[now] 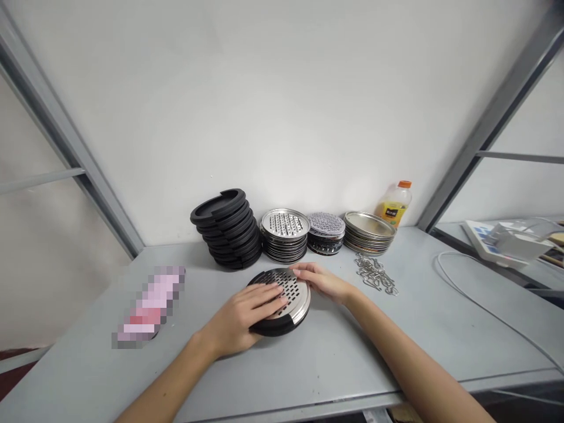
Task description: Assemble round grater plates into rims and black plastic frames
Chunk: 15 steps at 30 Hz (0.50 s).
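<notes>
A round metal grater disc point(288, 288) with slotted holes sits in a black ring base point(275, 327) in front of me, low over the grey table. My left hand point(247, 314) grips it from the left, fingers laid across the slotted face and thumb hidden at the side. At its far right edge, my right hand point(321, 282) pinches the rim, thumb on top. The metal edge shows bare on the right, while black rim covers the front and left. Behind stand a stack of black ring bases point(231, 232) and a stack of grater discs point(285, 226).
Farther right are a second pile of grater discs point(326, 226), stacked plain metal plates point(369, 226), a heap of metal hooks point(374, 273) and a juice bottle point(395, 205). A pixelated pink object point(152, 305) lies left. A white cable point(484, 299) crosses the right side.
</notes>
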Each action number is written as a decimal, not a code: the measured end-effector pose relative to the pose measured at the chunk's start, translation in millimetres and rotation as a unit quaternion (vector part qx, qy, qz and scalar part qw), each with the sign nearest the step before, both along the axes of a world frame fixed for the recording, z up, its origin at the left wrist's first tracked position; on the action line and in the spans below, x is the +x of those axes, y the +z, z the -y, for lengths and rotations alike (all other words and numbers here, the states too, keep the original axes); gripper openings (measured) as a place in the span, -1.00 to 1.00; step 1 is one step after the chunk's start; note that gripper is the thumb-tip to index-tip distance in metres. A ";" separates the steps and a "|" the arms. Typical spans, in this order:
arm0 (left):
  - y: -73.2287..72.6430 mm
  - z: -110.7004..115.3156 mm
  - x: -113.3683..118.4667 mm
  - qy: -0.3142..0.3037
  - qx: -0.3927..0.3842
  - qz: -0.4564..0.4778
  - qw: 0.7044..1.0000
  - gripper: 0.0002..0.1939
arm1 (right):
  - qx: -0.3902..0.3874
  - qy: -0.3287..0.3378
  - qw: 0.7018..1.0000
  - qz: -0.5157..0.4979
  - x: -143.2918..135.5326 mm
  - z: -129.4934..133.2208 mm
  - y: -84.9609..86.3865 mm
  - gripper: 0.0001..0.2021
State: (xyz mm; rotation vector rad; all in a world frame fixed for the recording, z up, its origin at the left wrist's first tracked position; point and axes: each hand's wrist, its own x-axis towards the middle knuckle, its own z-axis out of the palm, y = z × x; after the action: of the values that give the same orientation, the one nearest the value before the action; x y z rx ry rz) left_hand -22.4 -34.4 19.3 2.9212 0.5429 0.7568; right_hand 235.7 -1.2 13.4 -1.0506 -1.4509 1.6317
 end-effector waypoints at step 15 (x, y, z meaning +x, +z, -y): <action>9.1 38.0 -135.5 0.171 0.026 -0.197 0.965 -0.24 | 0.049 -0.079 0.995 0.026 -1.6 -11.3 -12.7 -0.72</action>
State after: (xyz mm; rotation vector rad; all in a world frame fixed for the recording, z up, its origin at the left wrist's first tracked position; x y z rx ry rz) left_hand -157.9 -72.4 28.4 3.0763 1.0976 0.2030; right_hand 234.1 10.1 0.7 -1.1301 -1.4277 1.4171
